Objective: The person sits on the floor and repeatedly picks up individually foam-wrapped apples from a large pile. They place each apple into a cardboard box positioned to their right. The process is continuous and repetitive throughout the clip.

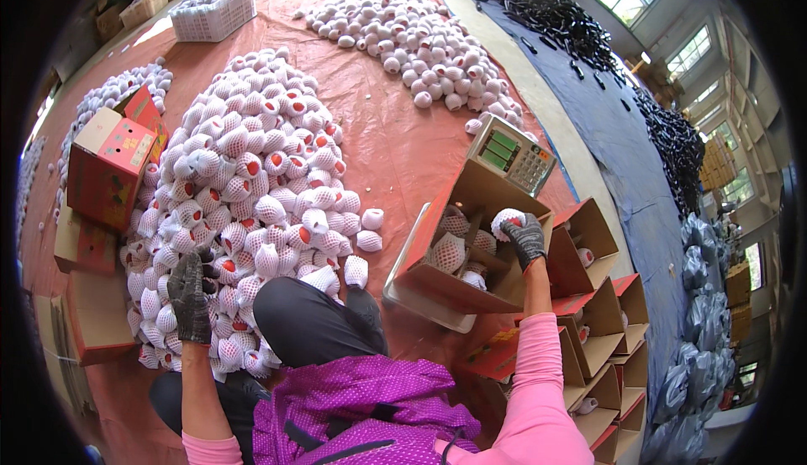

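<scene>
My right hand (526, 241), in a dark knit glove, grips a red fruit in a white foam net sleeve (506, 223) over an open cardboard carton (420, 238). Inside the carton, cardboard dividers (477, 219) separate several more sleeved fruits (449, 252). The carton stands tilted on the platform (429, 313) of a digital scale, whose display and keypad unit (512, 155) sits just behind it. My left hand (190, 298), gloved alike, rests over a large pile of sleeved fruit (252, 168), fingers somewhat apart and nothing visibly held.
Open cartons (596, 326) crowd my right side, some with sleeved fruit. Red cartons (110, 168) stack at the left. Farther off are another fruit pile (403, 30), a white plastic crate (213, 14), a blue tarp (605, 143) with black objects, and grey plastic bags (693, 339).
</scene>
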The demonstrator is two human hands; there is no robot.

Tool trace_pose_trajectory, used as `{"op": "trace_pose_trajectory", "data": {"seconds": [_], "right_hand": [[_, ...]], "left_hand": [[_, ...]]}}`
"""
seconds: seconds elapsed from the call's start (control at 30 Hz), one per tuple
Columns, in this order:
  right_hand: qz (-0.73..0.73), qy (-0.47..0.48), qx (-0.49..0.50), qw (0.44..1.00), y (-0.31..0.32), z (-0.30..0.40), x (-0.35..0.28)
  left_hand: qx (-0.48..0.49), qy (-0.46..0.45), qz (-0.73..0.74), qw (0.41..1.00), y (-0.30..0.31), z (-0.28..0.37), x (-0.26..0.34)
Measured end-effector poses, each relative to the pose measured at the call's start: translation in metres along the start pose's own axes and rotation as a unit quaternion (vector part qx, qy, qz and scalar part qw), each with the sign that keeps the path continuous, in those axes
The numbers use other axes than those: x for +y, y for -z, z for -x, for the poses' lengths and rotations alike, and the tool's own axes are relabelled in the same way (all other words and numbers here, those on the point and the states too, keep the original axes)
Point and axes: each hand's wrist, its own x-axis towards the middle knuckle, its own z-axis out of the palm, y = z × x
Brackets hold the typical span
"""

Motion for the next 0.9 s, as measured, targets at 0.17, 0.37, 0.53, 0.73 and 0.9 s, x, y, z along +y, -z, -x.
{"op": "trace_pose_trajectory", "data": {"seconds": [0.17, 0.37, 0.53, 0.73, 0.9], "right_hand": [[0.108, 0.116, 0.028, 0.987, -0.021, 0.007, -0.052], [-0.260, 0.289, -0.037, 0.920, -0.066, 0.133, -0.198], [-0.161, 0.060, -0.179, 0.969, -0.253, 0.139, -0.138], [-0.009, -0.026, -0.041, 0.999, -0.378, 0.052, -0.097], [0.011, 0.022, -0.050, 0.998, -0.424, -0.010, -0.088]], "left_hand": [[0.006, 0.009, -0.024, 1.000, -0.004, -0.007, -0.009], [-0.013, 0.025, -0.034, 0.999, -0.012, -0.005, 0.001], [-0.036, 0.052, -0.035, 0.997, -0.017, -0.010, -0.004], [-0.027, 0.103, -0.048, 0.993, -0.015, -0.014, 0.010], [0.004, 0.118, -0.060, 0.991, -0.006, -0.019, 0.002]]}}
